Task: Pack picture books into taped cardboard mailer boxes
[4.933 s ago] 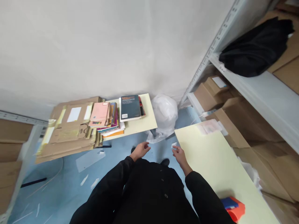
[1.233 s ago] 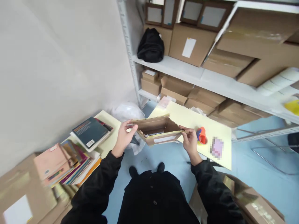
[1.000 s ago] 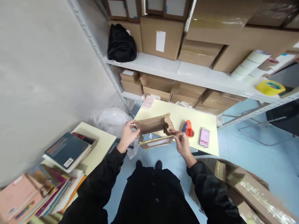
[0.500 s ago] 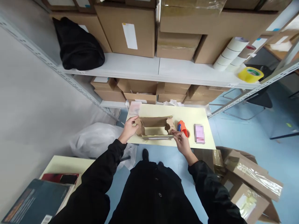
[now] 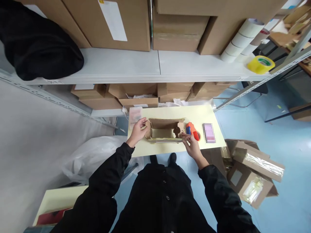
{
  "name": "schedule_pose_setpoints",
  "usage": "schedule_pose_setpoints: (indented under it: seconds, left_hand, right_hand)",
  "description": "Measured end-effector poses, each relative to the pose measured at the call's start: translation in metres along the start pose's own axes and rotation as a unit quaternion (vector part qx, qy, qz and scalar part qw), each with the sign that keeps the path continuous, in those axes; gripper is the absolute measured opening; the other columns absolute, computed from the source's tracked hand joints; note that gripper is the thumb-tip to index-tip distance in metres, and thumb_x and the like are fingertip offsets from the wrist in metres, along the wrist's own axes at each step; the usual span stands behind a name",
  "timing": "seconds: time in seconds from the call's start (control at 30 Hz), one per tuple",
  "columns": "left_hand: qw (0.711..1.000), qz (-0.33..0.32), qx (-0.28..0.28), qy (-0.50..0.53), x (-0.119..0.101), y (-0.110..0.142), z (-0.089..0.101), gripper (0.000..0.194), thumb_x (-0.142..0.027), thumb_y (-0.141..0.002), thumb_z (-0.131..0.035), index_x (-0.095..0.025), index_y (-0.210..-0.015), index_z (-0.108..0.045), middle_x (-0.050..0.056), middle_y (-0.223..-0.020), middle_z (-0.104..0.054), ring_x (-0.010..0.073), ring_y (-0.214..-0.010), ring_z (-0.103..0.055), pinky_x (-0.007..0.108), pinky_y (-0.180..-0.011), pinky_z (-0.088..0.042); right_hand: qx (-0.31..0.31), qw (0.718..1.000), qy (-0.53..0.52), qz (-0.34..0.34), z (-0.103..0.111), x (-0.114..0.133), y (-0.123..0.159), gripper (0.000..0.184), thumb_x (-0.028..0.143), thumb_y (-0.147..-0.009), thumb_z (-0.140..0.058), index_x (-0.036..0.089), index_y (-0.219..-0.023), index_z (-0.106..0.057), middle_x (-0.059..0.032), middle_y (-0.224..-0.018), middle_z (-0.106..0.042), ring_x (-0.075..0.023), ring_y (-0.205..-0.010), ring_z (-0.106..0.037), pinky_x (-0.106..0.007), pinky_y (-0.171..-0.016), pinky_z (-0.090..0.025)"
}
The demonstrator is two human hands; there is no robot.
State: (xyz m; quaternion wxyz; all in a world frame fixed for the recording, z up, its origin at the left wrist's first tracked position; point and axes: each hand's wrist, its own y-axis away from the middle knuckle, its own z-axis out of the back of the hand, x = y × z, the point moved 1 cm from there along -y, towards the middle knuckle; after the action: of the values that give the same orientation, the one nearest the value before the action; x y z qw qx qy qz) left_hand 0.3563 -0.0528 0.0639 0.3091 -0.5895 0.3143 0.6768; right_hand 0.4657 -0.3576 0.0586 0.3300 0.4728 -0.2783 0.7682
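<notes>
1. A grey shelving unit (image 5: 121, 66), loaded with cardboard boxes, stands across the far side of the pale table (image 5: 150, 150).
2. The small cardboard box (image 5: 166, 123) is upright above the table's middle, between the hands; whether it rests there or is held just clear, I cannot tell. Pale tabletop seems to show through its bottom.
3. The left hand (image 5: 138, 131) pinches the box's left end, thumb against fingers. The right hand (image 5: 192, 145) has its fingertips closed on the near right corner.
4. The step in hand looks like steadying and squaring the box; the next move calls for an even two-handed grip so the thin walls don't fold.
5. An orange-and-blue tool (image 5: 193, 130), perhaps a tape dispenser, lies just right of the box, near the right fingertips.
</notes>
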Motion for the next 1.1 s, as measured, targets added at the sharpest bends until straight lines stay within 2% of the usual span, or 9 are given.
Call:
schedule_pose_setpoints:
  seconds: [0.17, 0.23, 0.33, 0.47, 0.63, 0.77, 0.9, 1.0, 1.1]
  left_hand:
    - [0.996, -0.004, 0.071, 0.045, -0.001, 0.032, 0.001, 0.080, -0.044, -0.069, -0.074, -0.016, -0.138, -0.043, 0.022, -0.142, -0.045, 0.0315, -0.131, -0.045, 0.045, -0.106, -0.040]
    - [0.994, -0.027, 0.105, -0.001, -0.001, 0.050, 0.003, 0.090, -0.047, -0.068, -0.075, -0.014, -0.142, -0.037, 0.022, -0.147, -0.037, 0.0330, -0.135, -0.038, 0.046, -0.108, -0.037]
    - [0.975, -0.071, 0.147, -0.148, -0.004, 0.069, 0.005, 0.099, -0.046, -0.066, -0.077, -0.016, -0.147, -0.030, 0.018, -0.150, -0.034, 0.0323, -0.137, -0.034, 0.045, -0.112, -0.031]
    - [0.930, -0.090, 0.171, -0.314, -0.009, 0.070, 0.004, 0.096, -0.045, -0.072, -0.072, -0.019, -0.150, -0.022, 0.012, -0.153, -0.029, 0.0293, -0.141, -0.027, 0.042, -0.113, -0.031]
    - [0.889, -0.136, 0.198, -0.391, -0.008, 0.061, -0.007, 0.079, -0.043, -0.076, -0.068, -0.018, -0.144, -0.036, 0.015, -0.153, -0.029, 0.0327, -0.142, -0.022, 0.049, -0.113, -0.029]
    - [0.910, -0.131, 0.184, -0.348, -0.007, 0.058, -0.006, 0.061, -0.042, -0.084, -0.058, -0.017, -0.138, -0.046, 0.014, -0.150, -0.035, 0.0313, -0.141, -0.026, 0.048, -0.112, -0.031]
    - [0.957, -0.091, 0.098, -0.258, 0.001, 0.053, 0.000, 0.044, -0.041, -0.088, -0.051, -0.017, -0.125, -0.057, 0.013, -0.128, -0.061, 0.0259, -0.122, -0.054, 0.043, -0.105, -0.043]
    - [0.967, -0.092, 0.030, -0.235, 0.011, 0.049, -0.005, 0.046, -0.038, -0.086, -0.056, -0.017, -0.126, -0.052, 0.013, -0.122, -0.063, 0.0241, -0.111, -0.061, 0.043, -0.097, -0.048]
    - [0.971, -0.101, -0.010, -0.217, 0.019, 0.047, -0.012, 0.060, -0.033, -0.084, -0.057, -0.019, -0.139, -0.035, 0.018, -0.137, -0.048, 0.0237, -0.113, -0.059, 0.041, -0.091, -0.052]
  right_hand:
    - [0.070, 0.996, 0.048, 0.040, 0.016, 0.009, -0.015, 0.030, 0.034, -0.082, -0.064, 0.024, -0.107, -0.051, -0.0145, -0.128, -0.059, -0.0296, -0.124, -0.052, -0.051, -0.097, -0.047]
    - [0.106, 0.989, 0.080, 0.067, 0.023, 0.013, -0.022, 0.041, 0.035, -0.080, -0.066, 0.024, -0.117, -0.051, -0.0138, -0.130, -0.057, -0.0303, -0.125, -0.051, -0.051, -0.098, -0.047]
    - [0.160, 0.971, 0.134, 0.116, 0.033, 0.015, -0.031, 0.056, 0.041, -0.078, -0.067, 0.025, -0.128, -0.049, -0.0131, -0.136, -0.052, -0.0309, -0.131, -0.045, -0.051, -0.103, -0.043]
    - [0.236, 0.937, 0.214, 0.144, 0.040, 0.009, -0.045, 0.071, 0.052, -0.077, -0.066, 0.019, -0.136, -0.047, -0.0165, -0.143, -0.044, -0.0337, -0.137, -0.034, -0.055, -0.110, -0.031]
    - [0.299, 0.907, 0.266, 0.132, 0.040, 0.002, -0.054, 0.076, 0.059, -0.077, -0.063, 0.018, -0.139, -0.046, -0.0178, -0.148, -0.037, -0.0365, -0.141, -0.024, -0.059, -0.111, -0.022]
    - [0.288, 0.923, 0.222, 0.124, 0.041, 0.000, -0.054, 0.062, 0.054, -0.087, -0.051, 0.019, -0.137, -0.048, -0.0167, -0.148, -0.038, -0.0346, -0.141, -0.025, -0.059, -0.110, -0.024]
    - [0.189, 0.960, 0.180, 0.095, 0.039, -0.008, -0.051, 0.048, 0.047, -0.089, -0.050, 0.021, -0.129, -0.053, -0.0146, -0.136, -0.052, -0.0302, -0.130, -0.045, -0.052, -0.106, -0.037]
    - [0.078, 0.974, 0.197, 0.077, 0.034, -0.013, -0.054, 0.064, 0.045, -0.084, -0.058, 0.020, -0.140, -0.038, -0.0167, -0.139, -0.047, -0.0311, -0.130, -0.043, -0.052, -0.104, -0.040]
    - [0.051, 0.969, 0.225, 0.091, 0.031, -0.012, -0.062, 0.092, 0.039, -0.081, -0.063, 0.016, -0.151, -0.007, -0.0209, -0.150, -0.028, -0.0330, -0.139, -0.028, -0.053, -0.107, -0.036]
